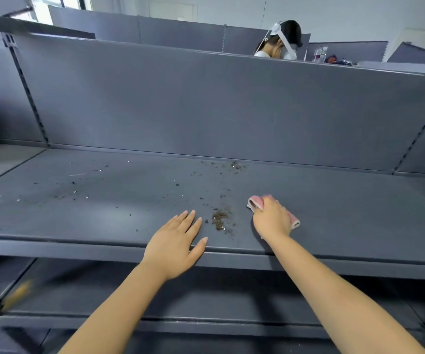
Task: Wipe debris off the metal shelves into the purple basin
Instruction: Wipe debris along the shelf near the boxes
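A grey metal shelf point(104, 213) runs across the view at chest height. Brown crumbs are scattered over it, with the densest debris pile point(220, 217) near the front edge and more debris point(235, 166) by the back panel. My right hand point(272, 218) grips a folded pink cloth point(255, 202) pressed on the shelf just right of the pile. My left hand point(178, 238) lies flat with straight fingers on the shelf's front edge, left of the pile. No purple basin is in view.
A lower shelf point(206, 297) sits beneath, with a blurred yellowish object point(18, 293) at its left end. The upright back panel point(206, 103) closes the rear. Beyond it, another person point(283, 39) wearing a headset stands at further shelving.
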`<state>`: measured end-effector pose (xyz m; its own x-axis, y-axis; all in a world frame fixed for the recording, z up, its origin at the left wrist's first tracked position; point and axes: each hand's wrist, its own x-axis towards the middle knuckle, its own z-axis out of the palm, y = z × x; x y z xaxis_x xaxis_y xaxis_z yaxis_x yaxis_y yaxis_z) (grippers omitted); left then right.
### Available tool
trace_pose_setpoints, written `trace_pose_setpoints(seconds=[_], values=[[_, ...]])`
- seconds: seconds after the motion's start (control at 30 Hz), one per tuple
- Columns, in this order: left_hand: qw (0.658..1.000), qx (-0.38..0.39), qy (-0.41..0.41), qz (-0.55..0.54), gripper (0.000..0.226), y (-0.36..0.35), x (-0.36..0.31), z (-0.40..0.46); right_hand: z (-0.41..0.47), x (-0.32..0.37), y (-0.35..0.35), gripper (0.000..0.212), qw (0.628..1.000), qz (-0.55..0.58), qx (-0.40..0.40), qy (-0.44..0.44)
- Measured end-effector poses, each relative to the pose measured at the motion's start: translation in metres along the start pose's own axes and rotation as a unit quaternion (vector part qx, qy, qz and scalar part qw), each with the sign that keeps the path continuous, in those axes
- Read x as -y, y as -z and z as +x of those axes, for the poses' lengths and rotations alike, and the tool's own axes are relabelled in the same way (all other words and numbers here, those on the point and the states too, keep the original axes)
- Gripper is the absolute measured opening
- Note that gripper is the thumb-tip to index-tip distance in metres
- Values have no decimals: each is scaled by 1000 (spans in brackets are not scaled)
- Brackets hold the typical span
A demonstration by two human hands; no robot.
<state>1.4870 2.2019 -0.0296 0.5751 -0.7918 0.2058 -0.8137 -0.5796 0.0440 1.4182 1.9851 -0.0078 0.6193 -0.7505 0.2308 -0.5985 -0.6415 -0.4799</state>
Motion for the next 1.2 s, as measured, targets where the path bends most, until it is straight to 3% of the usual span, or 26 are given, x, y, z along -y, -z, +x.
trace_pose_setpoints(seconds=[0.1,0.2,0.27,0.37,0.47,0.63,0.73,0.87,1.0,1.2], values=[[1000,6,0,-9,115,2,2,0,-19,32,-17,20,997,4,10,73],[999,-11,-26,22,79,-5,5,1,-35,59,-30,20,987,24,43,152],[999,-9,-32,17,69,-9,6,1,-36,65,-34,23,979,44,71,187],[1000,9,-23,12,92,0,5,-1,-23,57,-28,34,975,105,128,146],[1000,10,3,-3,120,2,18,-5,5,34,-13,32,980,121,124,94],[999,0,36,12,128,6,37,-11,63,-18,6,30,995,71,76,0],[999,10,50,-5,118,7,35,-10,84,-29,6,31,995,53,83,-12],[998,21,47,32,75,4,40,-10,93,-13,-7,27,995,-13,86,54],[998,15,60,33,75,1,40,-12,76,26,-27,24,978,-6,132,160],[996,39,58,50,78,4,39,-11,20,81,-43,37,918,55,214,330]])
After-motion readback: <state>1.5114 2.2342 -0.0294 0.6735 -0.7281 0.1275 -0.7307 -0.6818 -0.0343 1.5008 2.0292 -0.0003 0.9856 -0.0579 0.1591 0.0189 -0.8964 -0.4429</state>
